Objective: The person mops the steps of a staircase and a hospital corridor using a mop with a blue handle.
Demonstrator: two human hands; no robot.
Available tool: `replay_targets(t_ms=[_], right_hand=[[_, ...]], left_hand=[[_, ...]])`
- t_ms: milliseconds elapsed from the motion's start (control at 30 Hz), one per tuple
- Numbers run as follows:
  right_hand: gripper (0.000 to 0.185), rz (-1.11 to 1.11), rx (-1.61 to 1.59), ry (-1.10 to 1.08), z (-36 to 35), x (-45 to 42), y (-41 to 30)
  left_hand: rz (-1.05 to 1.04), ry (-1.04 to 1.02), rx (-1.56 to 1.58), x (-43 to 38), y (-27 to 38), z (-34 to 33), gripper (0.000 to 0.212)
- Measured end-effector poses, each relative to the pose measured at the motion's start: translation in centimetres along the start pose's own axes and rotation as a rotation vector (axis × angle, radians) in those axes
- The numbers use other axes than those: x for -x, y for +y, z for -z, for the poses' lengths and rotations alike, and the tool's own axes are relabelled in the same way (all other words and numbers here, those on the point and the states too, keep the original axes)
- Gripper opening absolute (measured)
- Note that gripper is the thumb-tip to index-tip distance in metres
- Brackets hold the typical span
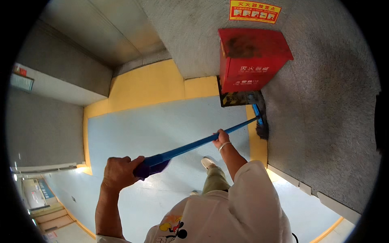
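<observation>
A blue mop handle (190, 146) runs slantwise across the view, from lower left to upper right. My left hand (121, 171) grips its near end, where a purple piece (152, 170) hangs under the handle. Further along, my right hand (222, 138) is closed around the pole; a bracelet circles that wrist. At the far end the mop head (262, 129), with a blue bar and dark grey pad, lies on the floor's yellow border against the grey wall, beside the red fire extinguisher box. Part of the pad is hidden under the bar.
The red fire extinguisher box (253, 60) stands in the corner above a black-and-yellow floor marking (237, 98). Rough grey walls (319, 121) rise at the right and ahead. The light blue floor (130, 130) has a yellow border (142, 82). A metal door (112, 27) is at upper left.
</observation>
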State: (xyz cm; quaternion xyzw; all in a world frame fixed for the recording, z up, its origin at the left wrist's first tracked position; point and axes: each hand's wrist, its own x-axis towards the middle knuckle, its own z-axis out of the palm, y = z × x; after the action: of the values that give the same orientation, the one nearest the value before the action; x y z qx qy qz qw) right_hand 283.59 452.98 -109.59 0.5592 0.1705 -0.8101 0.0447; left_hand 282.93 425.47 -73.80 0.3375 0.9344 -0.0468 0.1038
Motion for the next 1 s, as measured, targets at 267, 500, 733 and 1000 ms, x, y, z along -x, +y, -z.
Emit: replay_targets(t_ms=[267, 500, 733, 1000], right_hand=[[0.009, 0.006, 0.021, -0.002, 9.4, 1.7, 9.6], [0.014, -0.206, 0.125, 0.19, 17.6, 8.7, 25.6], [0.007, -0.43, 0.507, 0.056, 19.8, 17.3, 37.6], [0.02, -0.69, 0.724, -0.044, 23.1, 22.3, 44.0]], left_hand=[[-0.001, -0.027, -0.013, 15.0, 2.8, -4.3, 0.032], [0.168, -0.083, -0.001, 33.6, 5.7, -5.2, 0.028], [0.615, -0.211, -0.019, 49.9, 10.6, -3.1, 0.037], [1.066, -0.26, 0.313, 58.4, 19.4, -1.3, 0.035]])
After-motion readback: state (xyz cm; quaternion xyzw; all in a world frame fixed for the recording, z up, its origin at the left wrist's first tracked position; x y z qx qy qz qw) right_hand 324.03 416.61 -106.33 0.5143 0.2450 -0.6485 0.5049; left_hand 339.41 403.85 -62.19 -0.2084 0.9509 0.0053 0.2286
